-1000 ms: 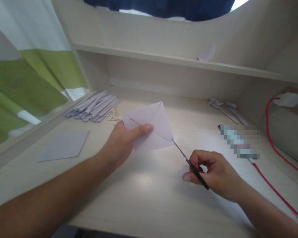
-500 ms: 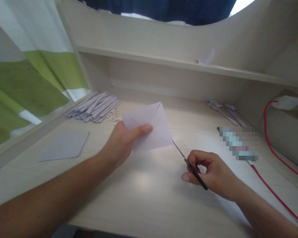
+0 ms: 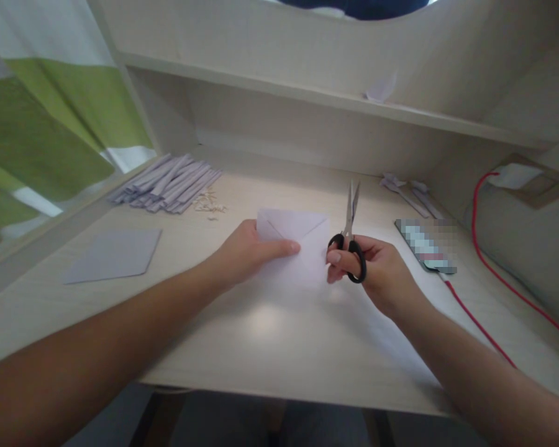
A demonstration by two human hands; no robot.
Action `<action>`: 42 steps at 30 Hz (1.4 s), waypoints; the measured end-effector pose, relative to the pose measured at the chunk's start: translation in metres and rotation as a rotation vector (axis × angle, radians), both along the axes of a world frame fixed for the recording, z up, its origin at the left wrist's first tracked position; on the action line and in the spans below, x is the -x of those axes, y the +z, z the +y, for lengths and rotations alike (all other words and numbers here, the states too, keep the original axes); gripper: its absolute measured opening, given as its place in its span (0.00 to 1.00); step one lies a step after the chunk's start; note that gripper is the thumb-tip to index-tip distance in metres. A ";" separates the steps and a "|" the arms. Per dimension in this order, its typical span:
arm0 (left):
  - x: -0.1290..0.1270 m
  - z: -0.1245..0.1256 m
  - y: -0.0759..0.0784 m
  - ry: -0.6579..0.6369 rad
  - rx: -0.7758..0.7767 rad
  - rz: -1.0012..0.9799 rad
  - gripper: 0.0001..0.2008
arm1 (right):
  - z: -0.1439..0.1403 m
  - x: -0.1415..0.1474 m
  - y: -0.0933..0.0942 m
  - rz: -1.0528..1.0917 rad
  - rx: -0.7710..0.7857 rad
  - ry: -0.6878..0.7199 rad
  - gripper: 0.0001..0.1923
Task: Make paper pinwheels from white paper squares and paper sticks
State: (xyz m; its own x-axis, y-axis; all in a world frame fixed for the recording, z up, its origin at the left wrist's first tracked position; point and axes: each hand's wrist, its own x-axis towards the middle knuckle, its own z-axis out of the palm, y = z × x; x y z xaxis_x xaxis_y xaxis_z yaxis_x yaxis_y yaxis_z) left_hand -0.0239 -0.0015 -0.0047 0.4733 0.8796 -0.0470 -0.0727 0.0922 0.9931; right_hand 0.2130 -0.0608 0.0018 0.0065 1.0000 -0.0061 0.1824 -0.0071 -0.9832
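My left hand (image 3: 256,251) pinches a pale square of paper (image 3: 311,251) by its left side, thumb on top. Diagonal crease lines run across the sheet, which is held above the desk. In my right hand (image 3: 372,264) is a pair of scissors (image 3: 349,230) with black handles. Their blades point away from me and stand slightly apart, just right of the paper and not on it. To the left, a grey-white square sheet (image 3: 114,256) lies flat on the desk.
Many folded paper strips (image 3: 168,183) are piled at the back left, beside small pale scraps (image 3: 209,202). A phone (image 3: 423,245) with a red cable (image 3: 479,323) lies at the right. Two folded paper pieces (image 3: 405,189) rest behind it. A shelf (image 3: 279,90) spans the back.
The scissors have come away from the paper's corner and swung upright, blades now parted. The paper has turned in my left hand. The view has tilted down.
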 end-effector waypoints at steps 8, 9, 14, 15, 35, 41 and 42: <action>-0.002 0.001 0.005 -0.019 -0.009 0.001 0.15 | 0.015 0.012 -0.003 0.093 -0.087 -0.003 0.13; -0.002 0.002 0.005 -0.018 -0.012 -0.030 0.15 | 0.017 0.010 -0.004 0.099 -0.105 -0.014 0.13; 0.000 0.008 0.003 -0.018 -0.016 -0.080 0.16 | 0.024 -0.007 -0.007 0.110 -0.121 0.019 0.11; 0.000 0.009 0.003 -0.036 -0.010 -0.064 0.16 | 0.024 -0.011 -0.007 0.101 -0.102 0.047 0.11; 0.013 0.013 0.010 -0.404 -0.059 0.216 0.20 | 0.014 -0.008 -0.006 -0.108 -0.063 0.137 0.21; 0.006 0.012 -0.005 -0.372 -0.164 0.419 0.12 | 0.011 -0.001 -0.001 -0.162 -0.061 0.157 0.21; 0.006 0.013 -0.007 -0.349 -0.161 0.413 0.12 | 0.012 -0.004 0.001 -0.194 -0.067 0.140 0.21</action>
